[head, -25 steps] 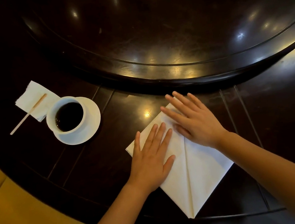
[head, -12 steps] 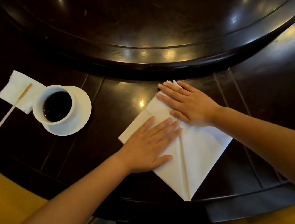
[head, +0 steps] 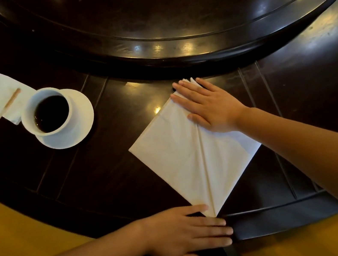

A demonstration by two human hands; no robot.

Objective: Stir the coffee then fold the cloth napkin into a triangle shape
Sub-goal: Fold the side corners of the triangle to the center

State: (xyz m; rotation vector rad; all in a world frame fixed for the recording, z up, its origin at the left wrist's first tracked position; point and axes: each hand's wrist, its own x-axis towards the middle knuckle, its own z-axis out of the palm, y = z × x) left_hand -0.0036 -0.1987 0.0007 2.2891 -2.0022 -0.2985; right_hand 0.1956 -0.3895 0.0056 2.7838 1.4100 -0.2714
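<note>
A white cloth napkin [head: 182, 159] lies on the dark table as a kite shape with a centre seam, its point toward me. My right hand [head: 209, 107] presses flat on its far corner, fingers spread. At the near tip my left hand [head: 189, 235] rests flat by the table edge, fingers together, thumb touching the point. To the left stands a white cup of black coffee [head: 50, 112] on a white saucer [head: 81, 125]. A wooden stirrer [head: 1, 114] lies on a paper napkin [head: 4, 93] beside it.
A large raised dark turntable [head: 193, 40] fills the far half of the table. The table edge [head: 279, 207] curves just past the napkin's tip. Yellow seat upholstery [head: 13, 234] shows below on both sides.
My left hand has slid off the napkin's left half down to its near tip at the table edge. The right hand stays on the far corner. The view has shifted.
</note>
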